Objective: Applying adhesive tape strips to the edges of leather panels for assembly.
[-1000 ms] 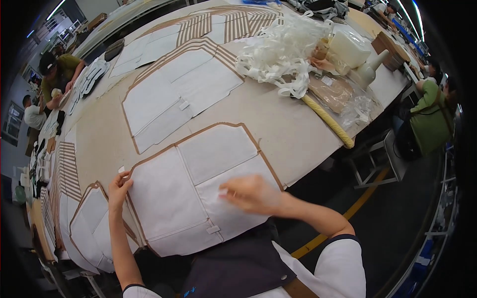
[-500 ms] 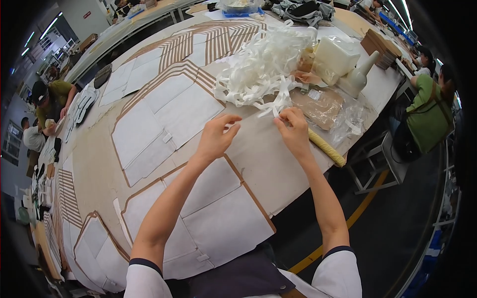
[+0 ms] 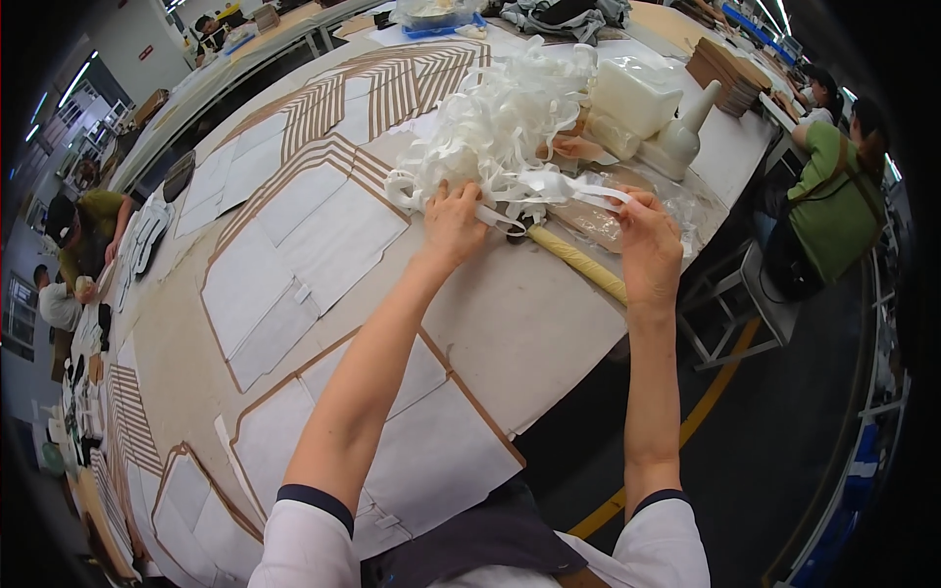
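Observation:
A tangled heap of white ribbon point(image 3: 510, 108) lies at the far middle of the table. My left hand point(image 3: 454, 223) is at its near edge, fingers curled into the loops and closed on some of them; its fingertips are partly hidden. To the right, my right hand point(image 3: 650, 240) is closed in a pinch on one white ribbon strand point(image 3: 600, 191). That strand stretches from the heap to my fingers, above a clear plastic bag. Below the strand, a yellow wrapped roll point(image 3: 578, 263) lies slantwise near the table edge.
White panels with brown edges point(image 3: 304, 260) lie in stacks on the table point(image 3: 529, 343), left and near. Behind the right hand are a white plastic container point(image 3: 635, 96), a pale spouted bottle point(image 3: 686, 132) and brown stacked pieces point(image 3: 725, 73). A person in green point(image 3: 833, 216) sits at right.
My left hand has moved right and forward onto the ribbon heap. My right hand has moved right, drawing a ribbon strand out from the heap. The view has shifted slightly.

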Available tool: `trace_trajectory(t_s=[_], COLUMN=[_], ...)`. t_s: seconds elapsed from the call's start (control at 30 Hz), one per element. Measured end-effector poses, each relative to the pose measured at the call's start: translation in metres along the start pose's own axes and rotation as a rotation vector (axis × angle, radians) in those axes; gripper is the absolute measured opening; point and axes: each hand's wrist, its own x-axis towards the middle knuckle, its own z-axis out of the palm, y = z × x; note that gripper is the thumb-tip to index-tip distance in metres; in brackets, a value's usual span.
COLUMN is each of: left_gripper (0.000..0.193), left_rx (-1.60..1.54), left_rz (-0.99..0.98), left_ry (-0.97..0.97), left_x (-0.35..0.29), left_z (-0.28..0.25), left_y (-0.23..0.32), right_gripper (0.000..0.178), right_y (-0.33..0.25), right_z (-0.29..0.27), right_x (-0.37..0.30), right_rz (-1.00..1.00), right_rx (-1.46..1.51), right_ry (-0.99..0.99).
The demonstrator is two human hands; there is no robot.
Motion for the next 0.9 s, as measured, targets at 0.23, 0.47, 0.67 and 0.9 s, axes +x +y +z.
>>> trace_trajectory(t_s=[0.23, 0.47, 0.67, 0.9], left_gripper=[0.029, 0.023, 0.022, 0.027], left_rx=[0.101, 0.112, 0.167, 0.208], left_rz=[-0.001, -0.092, -0.025, -0.067], left_ry=[0.129, 0.112, 0.192, 0.084], left_x=[0.007, 0.014, 0.008, 0.002], left_z=[0.008, 0.016, 0.024, 0.017], left_y=[0.007, -0.001, 0.000, 0.006], right_gripper=[0.013, 0.013, 0.011, 0.011], right_y=[-0.017, -0.040, -0.133, -0.172], right_z=[-0.030, -0.066, -0.104, -0.112], right_x=[0.005, 0.008, -0.011, -0.017], right_rz=[-0.041, -0.173, -0.433, -0.529], right_rx=[0.354, 0.515, 0.580, 0.445], right_ry=[-0.028, 0.009, -0.122, 0.102])
